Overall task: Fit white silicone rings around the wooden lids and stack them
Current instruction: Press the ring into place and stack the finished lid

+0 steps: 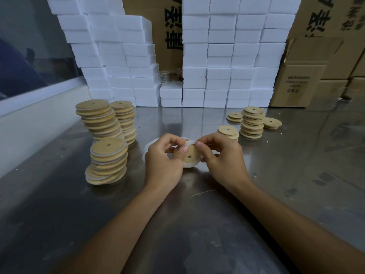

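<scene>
Gripping lid w/ both hands; carton print unreadable.

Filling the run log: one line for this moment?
step: fitting ring | left hand + right hand: hold wooden lid, stretching silicone ring

Left hand: holds the wooden lid
Right hand: pinches the white silicone ring on the lid's top edge
</scene>
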### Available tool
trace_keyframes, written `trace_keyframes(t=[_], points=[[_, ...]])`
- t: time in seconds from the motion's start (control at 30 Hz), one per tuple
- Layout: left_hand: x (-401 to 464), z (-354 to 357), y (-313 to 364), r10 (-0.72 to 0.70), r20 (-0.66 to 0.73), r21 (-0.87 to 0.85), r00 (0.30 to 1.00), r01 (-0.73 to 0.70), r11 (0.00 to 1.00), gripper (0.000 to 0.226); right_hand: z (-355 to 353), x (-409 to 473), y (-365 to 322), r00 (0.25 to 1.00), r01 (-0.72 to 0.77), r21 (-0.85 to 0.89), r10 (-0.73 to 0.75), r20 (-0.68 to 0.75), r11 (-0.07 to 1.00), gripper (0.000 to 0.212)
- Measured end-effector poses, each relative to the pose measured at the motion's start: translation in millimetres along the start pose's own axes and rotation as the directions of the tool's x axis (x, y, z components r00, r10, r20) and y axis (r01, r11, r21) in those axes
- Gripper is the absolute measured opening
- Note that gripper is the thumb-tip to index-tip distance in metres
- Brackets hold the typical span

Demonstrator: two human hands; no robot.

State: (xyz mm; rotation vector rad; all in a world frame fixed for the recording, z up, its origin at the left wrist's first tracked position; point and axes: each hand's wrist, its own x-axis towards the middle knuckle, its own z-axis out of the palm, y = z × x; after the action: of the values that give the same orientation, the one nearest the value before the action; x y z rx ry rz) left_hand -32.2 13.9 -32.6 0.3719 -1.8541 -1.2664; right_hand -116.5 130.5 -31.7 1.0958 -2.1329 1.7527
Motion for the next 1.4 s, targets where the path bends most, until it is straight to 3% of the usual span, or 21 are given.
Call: trace_keyframes(t=[0.47,0.73,0.9,1.07,1.27,1.4], points=[[3,-2,1,-0.121,0.032,-0.072,0.992,0.123,0.99,0.023,-3,0,-2,0.996,-0.058,0.007,0.057,0.063,0.998,0.013],[2,-2,-1,-0.129,0.019,-0.027,0.991,0.13,0.991,0.022,-4,0,-3,0.997,-0.051,-0.003,0.051,0.058,0.999,0.008],[4,-4,-4,-0.055,0.043,0.01,0.998,0.054,0.998,0.025,-5,2,-5,0.994,-0.082,0.001,0.082,0.07,0.997,0.006],[2,-6,-2,0.096,0.078,0.157,0.992,-0.107,0.982,0.029,-8,2,-4,0.992,-0.103,0.023,0.101,0.072,0.994,0.005],[2,-13,-1,0.25,0.19,0.425,0.949,-0.309,0.851,0.013,-9,3,-2,0.989,-0.114,0.025,0.112,0.098,0.993,0.006],[3,-15,1,0.29,0.251,0.482,0.923,-0.379,0.79,0.012,-10,3,-1,0.987,-0.117,0.028,0.113,0.11,0.993,0.009]])
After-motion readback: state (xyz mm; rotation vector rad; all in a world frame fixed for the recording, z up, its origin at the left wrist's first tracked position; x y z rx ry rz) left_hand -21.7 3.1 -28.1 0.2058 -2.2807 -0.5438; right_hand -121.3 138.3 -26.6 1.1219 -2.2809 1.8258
